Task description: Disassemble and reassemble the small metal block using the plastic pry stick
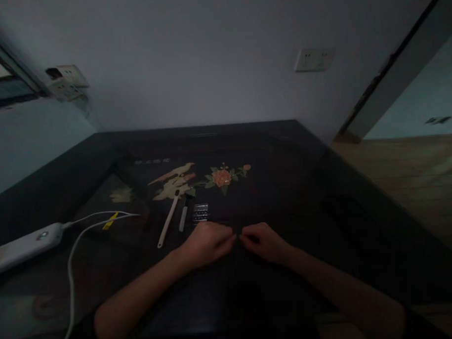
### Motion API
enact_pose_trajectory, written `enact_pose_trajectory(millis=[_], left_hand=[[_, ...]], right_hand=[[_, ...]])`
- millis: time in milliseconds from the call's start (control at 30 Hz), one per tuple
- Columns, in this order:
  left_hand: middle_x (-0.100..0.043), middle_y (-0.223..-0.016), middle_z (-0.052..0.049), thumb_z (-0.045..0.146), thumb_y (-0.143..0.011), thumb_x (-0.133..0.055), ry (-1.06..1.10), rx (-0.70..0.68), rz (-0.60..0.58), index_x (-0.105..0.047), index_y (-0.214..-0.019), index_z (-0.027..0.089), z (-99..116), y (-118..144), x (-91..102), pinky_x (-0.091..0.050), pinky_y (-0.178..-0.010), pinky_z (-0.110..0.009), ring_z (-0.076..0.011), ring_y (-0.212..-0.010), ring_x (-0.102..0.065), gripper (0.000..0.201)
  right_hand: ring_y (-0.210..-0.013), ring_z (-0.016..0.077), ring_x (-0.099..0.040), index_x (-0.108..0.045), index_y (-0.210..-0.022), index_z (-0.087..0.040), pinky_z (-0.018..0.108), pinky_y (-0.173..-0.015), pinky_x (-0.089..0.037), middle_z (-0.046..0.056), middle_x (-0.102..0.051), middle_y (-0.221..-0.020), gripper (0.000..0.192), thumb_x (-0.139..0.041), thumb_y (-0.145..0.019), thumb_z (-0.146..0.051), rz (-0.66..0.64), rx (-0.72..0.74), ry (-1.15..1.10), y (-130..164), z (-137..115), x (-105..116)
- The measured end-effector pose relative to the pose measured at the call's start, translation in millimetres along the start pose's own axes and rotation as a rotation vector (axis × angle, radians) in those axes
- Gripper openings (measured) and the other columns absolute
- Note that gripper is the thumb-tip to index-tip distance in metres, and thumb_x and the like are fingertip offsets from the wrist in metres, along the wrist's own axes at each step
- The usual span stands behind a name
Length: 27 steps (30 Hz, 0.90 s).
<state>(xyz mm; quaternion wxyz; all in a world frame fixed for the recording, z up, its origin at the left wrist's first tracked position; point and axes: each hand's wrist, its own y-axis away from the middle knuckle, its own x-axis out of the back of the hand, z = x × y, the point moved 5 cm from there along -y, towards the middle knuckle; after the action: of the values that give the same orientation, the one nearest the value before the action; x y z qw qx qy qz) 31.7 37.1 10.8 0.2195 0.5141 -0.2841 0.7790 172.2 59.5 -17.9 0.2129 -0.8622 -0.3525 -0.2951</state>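
My left hand (209, 242) is closed with thumb and forefinger pressed together, low over the dark table (284, 191). Facing it, my right hand (265, 241) is curled in a similar pinch, the fingertips of both almost meeting. Anything held between them is too dark and small to make out. Just beyond my left hand lies a small clear plastic pack (201, 212), partly hidden by that hand. Left of it are a razor (184, 216) with a dark head and a pale toothbrush (168, 221), both lying flat.
A white power strip (26, 246) with a white cable (71, 268) and yellow tag (110, 221) occupies the left side. Flower and bird pictures (221, 178) decorate the tabletop. The wall behind carries a socket plate (314, 60). The room is dim.
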Motion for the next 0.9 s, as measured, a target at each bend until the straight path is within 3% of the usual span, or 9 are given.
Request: enact_pose_trajectory(millis=[167,333,600,800,900], left_hand=[[-0.053,-0.056,0.002,0.033,-0.094,-0.036,-0.123,0.443,0.236,-0.053,-0.067,0.019,-71,21,48.1,-0.033,-0.054,-0.022,-0.0125,-0.052,-0.05,0.035],[-0.063,-0.067,-0.002,0.037,-0.089,-0.042,-0.165,0.676,0.263,-0.06,-0.074,0.019,-123,41,58.9,-0.036,-0.056,-0.024,-0.0168,-0.062,-0.057,0.03],[-0.066,-0.079,-0.006,0.035,-0.087,-0.043,-0.183,0.773,0.175,-0.064,-0.078,0.018,-141,49,57.2,-0.042,-0.066,-0.025,-0.0198,-0.075,-0.062,0.029],[-0.064,-0.09,-0.007,0.038,-0.087,-0.047,-0.173,0.815,0.097,-0.067,-0.087,0.019,-148,55,53.2,-0.046,-0.072,-0.027,-0.0214,-0.081,-0.063,0.028],[-0.061,-0.096,-0.008,0.04,-0.086,-0.05,-0.163,0.832,0.063,-0.067,-0.088,0.02,-149,56,49.0,-0.048,-0.073,-0.029,-0.0213,-0.081,-0.064,0.027]], right_hand=[[-0.052,0.0092,-0.041,-0.044,-0.059,-0.018,0.022,-0.054,-0.028,-0.005,-0.042,-0.056,0.032,-0.044,-0.09,-0.028,-0.008,-0.041,0.024,-2,2,0],[-0.053,0.0097,-0.044,-0.053,-0.063,-0.016,0.021,-0.054,-0.03,-0.003,-0.048,-0.056,0.034,-0.042,-0.092,-0.029,-0.025,-0.082,0.043,-5,3,2],[-0.058,0.0109,-0.05,-0.063,-0.068,-0.015,0.023,-0.058,-0.032,0.0,-0.059,-0.063,0.024,-0.053,-0.089,-0.023,-0.113,-0.041,0.126,-24,-10,1],[-0.071,0.0129,-0.055,-0.063,-0.085,-0.015,0.023,-0.066,-0.039,0.002,-0.062,-0.08,0.008,-0.056,-0.087,-0.015,0.035,-0.021,0.179,-67,-19,-2],[-0.086,0.0161,-0.056,-0.061,-0.1,-0.014,0.027,-0.076,-0.043,0.006,-0.06,-0.094,0.013,-0.057,-0.088,-0.017,0.126,-0.03,0.216,-86,-19,-4]])
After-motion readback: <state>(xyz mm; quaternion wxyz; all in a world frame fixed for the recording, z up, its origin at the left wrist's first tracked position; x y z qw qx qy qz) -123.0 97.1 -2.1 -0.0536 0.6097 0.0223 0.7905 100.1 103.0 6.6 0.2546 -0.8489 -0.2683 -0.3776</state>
